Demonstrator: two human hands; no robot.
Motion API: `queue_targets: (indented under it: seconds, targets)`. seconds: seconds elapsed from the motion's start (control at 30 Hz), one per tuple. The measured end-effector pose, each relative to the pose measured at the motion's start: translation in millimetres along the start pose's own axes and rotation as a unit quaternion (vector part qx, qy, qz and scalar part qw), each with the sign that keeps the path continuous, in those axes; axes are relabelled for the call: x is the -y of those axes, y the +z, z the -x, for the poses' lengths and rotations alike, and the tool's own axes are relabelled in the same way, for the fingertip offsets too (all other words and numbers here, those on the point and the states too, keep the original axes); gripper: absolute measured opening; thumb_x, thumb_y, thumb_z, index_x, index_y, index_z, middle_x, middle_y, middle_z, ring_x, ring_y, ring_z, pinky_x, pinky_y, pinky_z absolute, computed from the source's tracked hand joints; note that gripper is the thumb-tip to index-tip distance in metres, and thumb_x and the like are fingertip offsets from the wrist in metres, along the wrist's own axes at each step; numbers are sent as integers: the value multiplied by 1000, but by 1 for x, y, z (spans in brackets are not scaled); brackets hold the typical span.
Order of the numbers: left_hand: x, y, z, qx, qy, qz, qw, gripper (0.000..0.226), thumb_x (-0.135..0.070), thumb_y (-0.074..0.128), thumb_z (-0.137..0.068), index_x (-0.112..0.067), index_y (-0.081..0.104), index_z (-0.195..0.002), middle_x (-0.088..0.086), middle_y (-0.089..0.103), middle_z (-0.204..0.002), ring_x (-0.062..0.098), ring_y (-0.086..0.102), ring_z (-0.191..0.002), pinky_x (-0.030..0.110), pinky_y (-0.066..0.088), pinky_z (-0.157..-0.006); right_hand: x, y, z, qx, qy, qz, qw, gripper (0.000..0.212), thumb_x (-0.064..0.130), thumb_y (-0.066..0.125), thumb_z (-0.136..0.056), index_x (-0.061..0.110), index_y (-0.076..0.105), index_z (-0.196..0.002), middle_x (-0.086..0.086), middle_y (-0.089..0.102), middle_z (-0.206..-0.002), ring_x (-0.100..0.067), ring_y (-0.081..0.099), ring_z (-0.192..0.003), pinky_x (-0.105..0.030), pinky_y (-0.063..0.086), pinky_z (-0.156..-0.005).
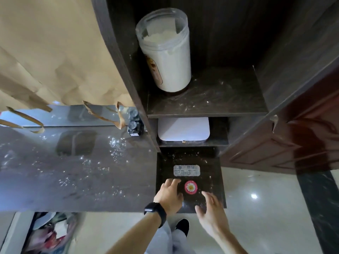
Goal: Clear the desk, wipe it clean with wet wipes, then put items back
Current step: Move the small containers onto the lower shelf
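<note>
Bench, dusty, spreads toward nine o'clock; pull-out shelf carries a blister pack at twelve and a daisy tin: probably light, stiff, slick, best pinched by its rim. My left hand and right hand flank it, fingers wide, holding nothing.

Home room: dark wood desk w/ shelves, panelled door.

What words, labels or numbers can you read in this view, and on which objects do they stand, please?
None of the text here is readable.
The powder jar: orange label turned sideways, print blurred.
The blister pack: markings too blurred.
The black bottle: white label too small.
The round tin: a daisy picture, no words visible.
</note>
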State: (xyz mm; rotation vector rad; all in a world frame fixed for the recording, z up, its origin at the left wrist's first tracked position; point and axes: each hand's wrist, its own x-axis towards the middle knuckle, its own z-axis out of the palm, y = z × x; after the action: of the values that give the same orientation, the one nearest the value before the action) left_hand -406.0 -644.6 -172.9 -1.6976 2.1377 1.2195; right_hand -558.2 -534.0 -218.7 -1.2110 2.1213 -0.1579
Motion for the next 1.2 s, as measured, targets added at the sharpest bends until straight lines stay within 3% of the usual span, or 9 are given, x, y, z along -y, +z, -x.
queue_targets:
  seconds: [0.17,0.3,0.5,0.6,0.7,0.83,0.93,1.07,1.2]
  targets:
    - [5,29,-63,23,26,-137,990,72,-18,57,-90,-24,22,-153,5,24,-158,32,38,-134,45,46,-103,6,21,-26,28,32,-36,998,86,52,63,-89,28,14,-156,-3,28,-158,-21,37,-143,-35,43,-107]
    - [14,49,-109,12,16,-214,977,78,-17,52,-93,-20,8,-157,7,11,-163,35,25,-141,48,34,-112,5,36,-49,47,-1,-34,998,88,52,65,-88,41,8,-154,-1,30,-152,-25,46,-135,-39,49,-99]
    - [25,59,-131,-17,40,-366,930,55,-12,42,-97,-4,27,-149,15,37,-144,34,37,-132,45,37,-107,4,44,-61,30,-66,117,991,83,46,61,-92,22,13,-156,-9,36,-148,-29,61,-118,-38,57,-87]
    - [21,58,-131,-11,60,-409,910,51,-25,50,-96,-2,38,-140,17,44,-137,34,42,-125,43,39,-101,7,44,-66,14,-74,144,987,77,46,61,-92,12,25,-152,-10,42,-141,-30,66,-105,-36,59,-76]
    - [14,44,-119,-11,38,-371,928,61,-41,59,-89,-4,45,-135,15,48,-132,32,47,-120,42,42,-96,10,42,-67,0,-91,149,985,71,42,69,-87,4,42,-141,-12,57,-124,-30,71,-94,-36,60,-67]
    - [3,8,-81,-39,-5,-237,971,57,-46,58,-83,-11,52,-127,9,52,-124,29,50,-117,38,45,-92,12,19,-50,3,-52,79,996,66,48,61,-91,10,40,-140,-9,60,-126,-28,66,-108,-37,55,-84]
    - [-7,-22,-37,-64,-18,-102,993,53,-48,57,-78,-16,55,-120,3,53,-116,26,50,-116,35,46,-93,13,-8,-25,-20,2,-3,1000,65,57,61,-87,18,43,-136,-5,64,-124,-26,66,-105,-35,54,-85]
    - [-13,-57,25,-101,-5,-5,995,54,-52,60,-78,-23,56,-123,-3,55,-113,21,54,-112,29,45,-88,26,-46,17,-52,8,-73,996,62,56,67,-84,22,48,-131,3,67,-113,-1,63,-72,-6,44,-63]
    - [-18,-89,63,-189,-19,55,980,53,-51,61,-84,-23,54,-128,-3,55,-114,21,58,-104,28,44,-83,47,-71,42,-90,-31,-108,990,60,59,72,-79,27,53,-126,7,67,-108,4,65,-72,-7,47,-63]
